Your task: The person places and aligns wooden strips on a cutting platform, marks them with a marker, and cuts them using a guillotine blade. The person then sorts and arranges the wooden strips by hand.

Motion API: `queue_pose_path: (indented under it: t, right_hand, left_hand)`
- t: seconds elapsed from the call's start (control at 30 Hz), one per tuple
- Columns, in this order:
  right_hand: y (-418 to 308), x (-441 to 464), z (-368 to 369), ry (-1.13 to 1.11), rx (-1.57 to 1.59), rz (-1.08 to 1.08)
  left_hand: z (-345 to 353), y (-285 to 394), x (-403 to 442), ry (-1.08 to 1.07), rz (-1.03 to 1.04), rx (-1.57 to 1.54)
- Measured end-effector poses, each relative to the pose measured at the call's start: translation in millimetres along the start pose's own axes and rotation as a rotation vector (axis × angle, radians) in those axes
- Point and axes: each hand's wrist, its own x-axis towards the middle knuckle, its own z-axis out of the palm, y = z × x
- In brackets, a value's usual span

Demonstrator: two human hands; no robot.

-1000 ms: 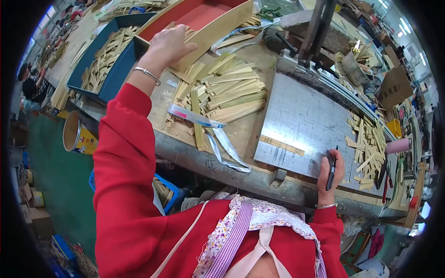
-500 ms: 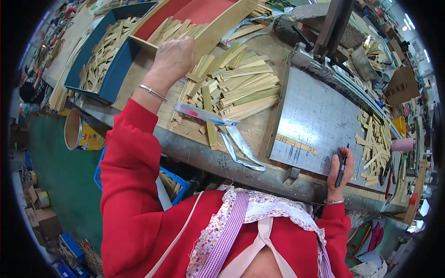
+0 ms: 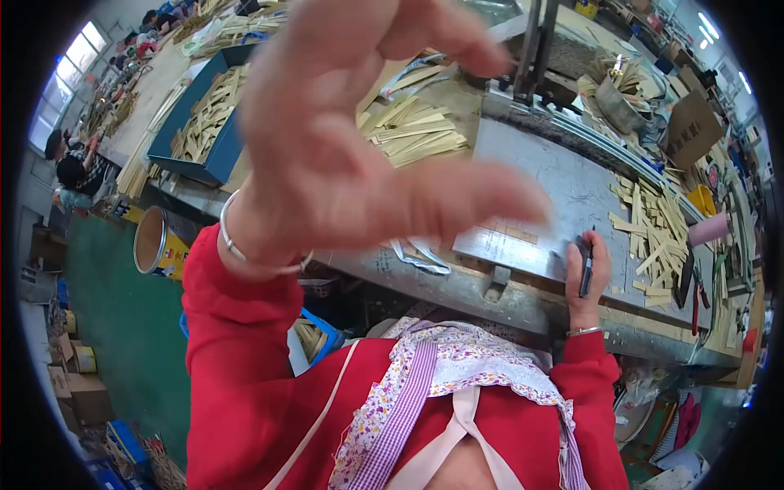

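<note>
My left hand (image 3: 343, 155) is raised close to the camera, large and blurred. Its thumb and fingers are spread apart, with nothing between them. It covers much of the bench and part of a pile of flat bamboo strips (image 3: 420, 135). My right hand (image 3: 596, 282) rests at the near right edge of a metal plate (image 3: 531, 155), its fingers closed around a black pen (image 3: 585, 265) that points up and away. A short bamboo strip (image 3: 516, 233) lies on the plate, partly hidden behind my left thumb.
Left on the bench stands a blue box (image 3: 219, 170) of strips. More short strips (image 3: 653, 216) lie right of the plate, near a pink roll (image 3: 709, 229) and red-handled pliers (image 3: 696, 309). A bucket (image 3: 149, 237) is by the bench's left end. People (image 3: 73, 171) sit at far left.
My left hand has come up from above the strips towards the camera and opened from a closed fist. My right hand still holds the pen at the plate. The view has tilted slightly.
</note>
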Motion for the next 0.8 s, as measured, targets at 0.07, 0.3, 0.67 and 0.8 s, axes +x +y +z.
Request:
queue_pose_path:
  t: [0.07,0.3,0.67,0.8]
  right_hand:
    - [5,-5,-1,0.022,0.024,-0.04]
    - [6,0,3,0.097,0.067,-0.116]
    - [13,1,6,0.116,0.129,-0.108]
    - [40,3,26,0.087,0.108,-0.124]
  left_hand:
    - [17,25,-3,0.003,0.025,-0.096]
    - [57,97,-1,0.073,0.092,-0.179]
    - [59,197,10,0.187,0.335,-0.038]
    - [54,246,0,0.203,0.563,0.047]
